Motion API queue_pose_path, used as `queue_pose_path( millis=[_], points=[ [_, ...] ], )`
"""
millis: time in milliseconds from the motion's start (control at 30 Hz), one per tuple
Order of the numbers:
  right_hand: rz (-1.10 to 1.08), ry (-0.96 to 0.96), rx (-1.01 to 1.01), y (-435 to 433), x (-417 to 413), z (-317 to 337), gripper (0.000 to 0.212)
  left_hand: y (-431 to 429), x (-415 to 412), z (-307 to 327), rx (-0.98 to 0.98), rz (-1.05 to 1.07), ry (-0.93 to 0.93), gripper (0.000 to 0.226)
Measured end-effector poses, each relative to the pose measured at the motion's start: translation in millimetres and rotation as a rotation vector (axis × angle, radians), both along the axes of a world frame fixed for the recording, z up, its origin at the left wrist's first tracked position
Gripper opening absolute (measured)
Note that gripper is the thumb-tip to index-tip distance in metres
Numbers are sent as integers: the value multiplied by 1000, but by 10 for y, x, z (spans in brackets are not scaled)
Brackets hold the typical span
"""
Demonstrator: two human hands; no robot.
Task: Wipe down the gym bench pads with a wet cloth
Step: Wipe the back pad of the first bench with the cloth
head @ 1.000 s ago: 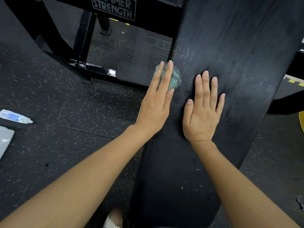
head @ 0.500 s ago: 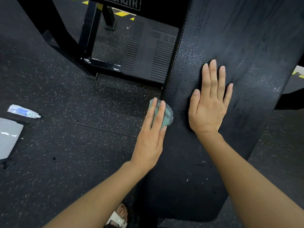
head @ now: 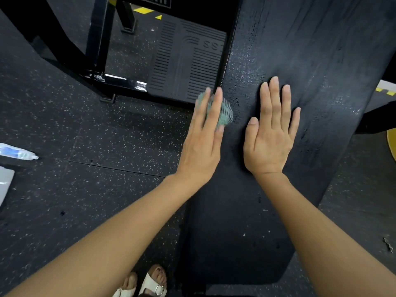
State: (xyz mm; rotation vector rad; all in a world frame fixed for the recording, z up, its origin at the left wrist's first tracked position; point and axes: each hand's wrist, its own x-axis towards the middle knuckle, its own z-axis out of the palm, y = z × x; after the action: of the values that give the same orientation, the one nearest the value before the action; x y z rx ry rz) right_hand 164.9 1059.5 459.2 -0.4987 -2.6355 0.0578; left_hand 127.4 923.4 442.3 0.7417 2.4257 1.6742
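Speckled black rubber flooring (head: 107, 129) is lying underfoot, a black machine frame (head: 98, 39) is standing on it, yellow floor stripes (head: 142, 10) showing beyond

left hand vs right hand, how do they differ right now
The left hand presses a green cloth against the bench pad at its left edge; the right hand holds nothing. The left hand sits at the pad's side, while the right hand lies flat on its top. Both have straight fingers pointing away from the person.
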Motion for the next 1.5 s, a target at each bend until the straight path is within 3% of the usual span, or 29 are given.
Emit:
queue_pose_path(
  millis=[233,833,1133,1500],
  points=[
    [-9,15,21,2,1,-15,57,219,-545,195,22,4,53,55],
    [4,29,22,10,-1,-24,58,-285,393,-196,72,-38,-134,55],
    [8,25,10,8,0,-16,59,-248,648,-250,26,61,-175,59],
    [9,19,11,2,2,-9,59,-34,142,-62,10,87,-34,55]
  ],
)
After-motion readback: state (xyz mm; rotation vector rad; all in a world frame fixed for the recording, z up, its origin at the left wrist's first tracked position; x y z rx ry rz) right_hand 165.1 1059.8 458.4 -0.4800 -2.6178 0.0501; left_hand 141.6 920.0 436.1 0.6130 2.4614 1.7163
